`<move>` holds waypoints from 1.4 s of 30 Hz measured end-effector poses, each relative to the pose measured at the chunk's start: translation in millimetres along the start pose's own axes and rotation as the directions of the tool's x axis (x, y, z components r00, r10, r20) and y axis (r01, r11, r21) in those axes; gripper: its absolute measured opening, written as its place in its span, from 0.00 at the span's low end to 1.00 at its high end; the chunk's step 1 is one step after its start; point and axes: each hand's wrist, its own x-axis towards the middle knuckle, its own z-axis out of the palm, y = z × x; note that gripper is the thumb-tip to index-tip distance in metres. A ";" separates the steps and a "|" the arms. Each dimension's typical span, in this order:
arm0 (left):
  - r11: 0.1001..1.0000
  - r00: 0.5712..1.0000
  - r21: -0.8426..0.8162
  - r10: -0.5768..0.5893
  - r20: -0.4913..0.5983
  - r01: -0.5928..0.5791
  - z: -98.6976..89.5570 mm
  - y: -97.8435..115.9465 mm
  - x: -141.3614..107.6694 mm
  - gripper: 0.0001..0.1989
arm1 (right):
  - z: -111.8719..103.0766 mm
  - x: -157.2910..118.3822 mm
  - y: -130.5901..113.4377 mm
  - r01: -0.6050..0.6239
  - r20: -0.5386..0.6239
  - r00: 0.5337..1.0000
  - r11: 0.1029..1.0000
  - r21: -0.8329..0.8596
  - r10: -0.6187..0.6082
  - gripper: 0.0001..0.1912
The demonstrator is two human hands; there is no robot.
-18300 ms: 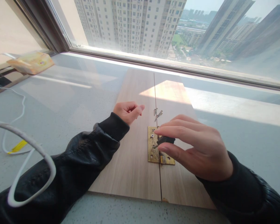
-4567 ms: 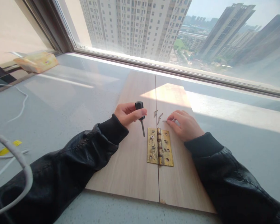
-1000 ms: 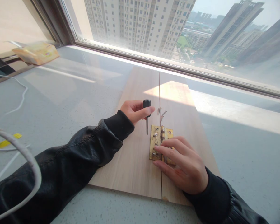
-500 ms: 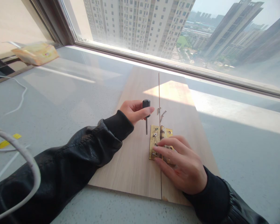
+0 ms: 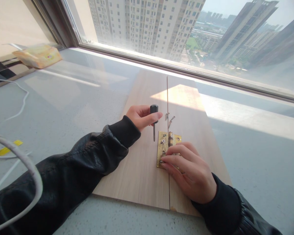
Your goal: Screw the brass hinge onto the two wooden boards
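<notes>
My left hand (image 5: 143, 117) is closed around the black handle of a screwdriver (image 5: 154, 112), its shaft pointing down, tip left of the hinge and apart from it. A brass-coloured butt hinge (image 5: 159, 150) lies open across the seam between two pale wooden boards (image 5: 137, 176). A cross-head screw (image 5: 163, 141) shows in its left leaf. My right hand (image 5: 188, 173) covers most of the right leaf; its thumb and index finger are pinched on a small screw (image 5: 161, 162) at the left leaf's lower part. Several loose screws (image 5: 171, 120) lie on the boards beyond the hinge.
The boards rest on a speckled pale sill (image 5: 71, 107) under a large window. A yellowish packet (image 5: 39, 56) sits at the far left. A white cable (image 5: 36, 176) loops in front of my left sleeve.
My right thumb and index finger have closed together on the screw at the hinge's left leaf; they were apart before. My left hand and the screwdriver have hardly moved.
</notes>
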 end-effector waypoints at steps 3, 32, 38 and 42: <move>1.000 0.999 0.011 0.010 0.035 -0.011 -1.4 -2.9 2.4 0.13 | 0.1 0.0 0.0 -0.019 -0.001 1.000 0.999 -0.031 0.019 0.04; 0.999 0.998 0.030 0.039 0.042 -0.040 -2.6 -6.8 4.0 0.13 | -0.9 0.6 3.5 0.011 0.031 0.999 0.995 0.100 -0.014 0.07; 0.998 0.997 0.029 0.053 0.064 -0.055 -3.5 -7.7 5.0 0.12 | 1.7 1.9 1.4 -0.016 0.031 0.999 0.999 0.028 0.015 0.04; 0.998 0.997 0.025 0.051 0.065 -0.053 -3.2 -7.2 4.9 0.12 | -0.2 1.6 2.2 -0.023 0.053 0.998 0.999 0.043 0.021 0.06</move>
